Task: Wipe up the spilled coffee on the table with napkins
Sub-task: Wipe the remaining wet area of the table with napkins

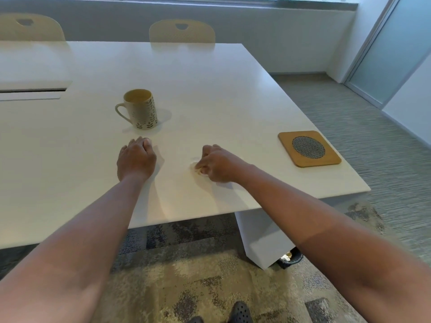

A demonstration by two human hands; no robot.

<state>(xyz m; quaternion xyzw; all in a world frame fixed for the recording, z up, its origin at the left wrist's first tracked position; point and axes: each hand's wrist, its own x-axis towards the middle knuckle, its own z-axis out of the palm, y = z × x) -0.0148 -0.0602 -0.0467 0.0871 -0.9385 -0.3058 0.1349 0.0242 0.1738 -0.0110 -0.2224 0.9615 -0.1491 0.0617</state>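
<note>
Both bare forearms stretched forward, well apart. Left hand [136, 159] palm down, knuckles up, fingers curled under, resting. Right hand [215, 165] lower, angled left, fingers bunched and curled downward, wrist slightly bent.

Single head-worn wide-angle view, looking forward and down from standing height, white table [210, 89] close below, chairs [182, 31] across it, carpet underfoot, window wall beyond

No readable text, labels, brands or nos. anywhere in view. Mug [140, 108] has only a leaf pattern, no lettering; the wooden coaster [309, 148] w/ mesh centre is unmarked; the desk [210, 89] surface is plain white.
</note>
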